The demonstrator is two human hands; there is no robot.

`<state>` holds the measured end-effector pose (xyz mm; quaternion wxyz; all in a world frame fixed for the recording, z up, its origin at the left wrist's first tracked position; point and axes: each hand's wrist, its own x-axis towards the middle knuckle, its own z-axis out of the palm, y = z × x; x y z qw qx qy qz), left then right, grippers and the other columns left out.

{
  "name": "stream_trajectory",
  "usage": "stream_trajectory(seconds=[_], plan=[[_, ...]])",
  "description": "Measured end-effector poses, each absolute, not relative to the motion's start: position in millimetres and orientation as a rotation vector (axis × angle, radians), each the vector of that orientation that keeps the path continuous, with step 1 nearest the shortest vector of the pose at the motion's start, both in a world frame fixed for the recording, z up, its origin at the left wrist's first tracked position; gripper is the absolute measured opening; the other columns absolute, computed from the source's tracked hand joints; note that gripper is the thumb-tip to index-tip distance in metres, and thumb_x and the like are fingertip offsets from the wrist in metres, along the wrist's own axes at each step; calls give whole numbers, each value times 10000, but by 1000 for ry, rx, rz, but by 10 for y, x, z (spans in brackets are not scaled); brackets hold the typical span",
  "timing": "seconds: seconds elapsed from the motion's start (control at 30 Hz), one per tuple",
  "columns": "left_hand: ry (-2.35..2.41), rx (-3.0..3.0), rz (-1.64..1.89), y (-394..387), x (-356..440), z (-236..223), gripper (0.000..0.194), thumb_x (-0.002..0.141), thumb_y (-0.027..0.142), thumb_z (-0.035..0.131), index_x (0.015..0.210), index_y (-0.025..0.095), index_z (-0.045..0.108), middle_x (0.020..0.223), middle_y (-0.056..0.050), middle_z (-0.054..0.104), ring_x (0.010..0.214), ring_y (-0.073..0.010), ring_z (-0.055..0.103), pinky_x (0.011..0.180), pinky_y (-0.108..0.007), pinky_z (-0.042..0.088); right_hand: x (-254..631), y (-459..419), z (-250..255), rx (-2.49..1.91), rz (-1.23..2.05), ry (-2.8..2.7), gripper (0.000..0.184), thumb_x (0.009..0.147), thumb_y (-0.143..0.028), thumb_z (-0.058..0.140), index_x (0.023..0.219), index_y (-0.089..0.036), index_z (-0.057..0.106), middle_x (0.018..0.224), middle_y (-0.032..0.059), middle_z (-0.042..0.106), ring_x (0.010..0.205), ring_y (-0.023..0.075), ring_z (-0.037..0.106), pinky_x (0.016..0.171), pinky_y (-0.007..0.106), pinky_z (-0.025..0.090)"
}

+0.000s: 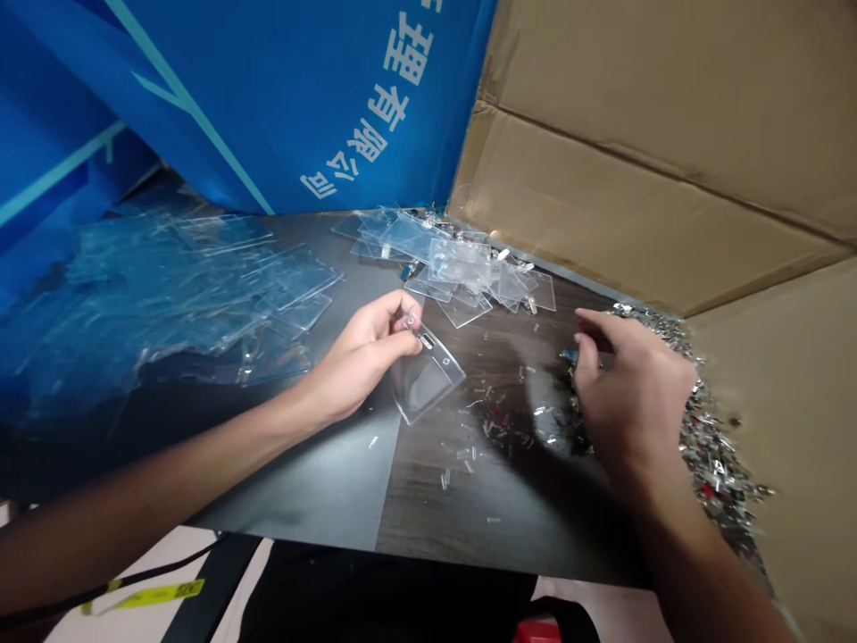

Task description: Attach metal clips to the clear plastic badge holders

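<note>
My left hand [381,344] is closed, with thumb and forefinger pinching a clear plastic badge holder [432,379] by its slotted top edge. The holder hangs tilted above the table, and its slot and a small round hole show. My right hand [633,375] hovers at the right over a heap of small metal badge clips [719,460], and it hides part of them. Its thumb and fingers are curled together in a pinch. A small blue and silver bit [569,354] shows by the thumb tip; whether it is held I cannot tell.
Loose clear badge holders [201,286] are heaped at the left. Holders with clips attached [461,263] lie at the back middle. Tiny clear plastic scraps [469,455] dot the table [428,518]. A blue printed panel [301,89] and cardboard [636,179] wall the back and right.
</note>
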<state>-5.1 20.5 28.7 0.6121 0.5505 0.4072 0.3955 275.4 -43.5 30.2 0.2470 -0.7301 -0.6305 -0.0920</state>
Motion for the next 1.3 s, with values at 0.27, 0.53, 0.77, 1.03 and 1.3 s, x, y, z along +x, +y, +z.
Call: stream_trajectory(seconds=[0.27,0.53,0.77,1.03,1.3], plan=[[836,1280,843,193,-47,288,245,761,198,602,852,229,377,1154,-55,517,1168,-230,475,893,-346,427,2513,-462,296,-1509,-130,-1644,276,1060,-136,596,1194,-206,827,1097,104,821,1034,258,783,941,449,674],[830,1426,827,137,-58,86,286,782,109,598,1004,244,477,1137,-41,523,1062,-204,497,870,-369,517,2313,-430,25,-1316,544,-1365,207,992,-175,744,1177,-189,836,1100,97,808,1006,225,798,849,401,774],[913,1263,795,146,15,86,317,806,217,805,1084,166,661,1184,-97,698,1181,-271,682,1135,-511,536,2286,-407,-75,-1274,1094,-1091,359,766,-270,1010,1076,-180,854,1118,126,890,1061,284,872,1022,486,736],[793,970,642,114,32,123,484,1038,370,703,1492,236,604,1075,-85,795,1010,-242,794,1032,-484,628,2266,-425,-104,-1196,1382,-967,313,702,-326,1071,959,-232,919,1247,120,885,1175,296,855,1159,504,655],[833,1181,633,29,50,105,534,899,112,585,1413,241,651,837,27,614,647,-119,570,630,-262,496,2215,-457,-47,-1153,1338,-1268,286,998,-485,836,1004,-206,899,758,28,833,753,188,820,776,341,668]])
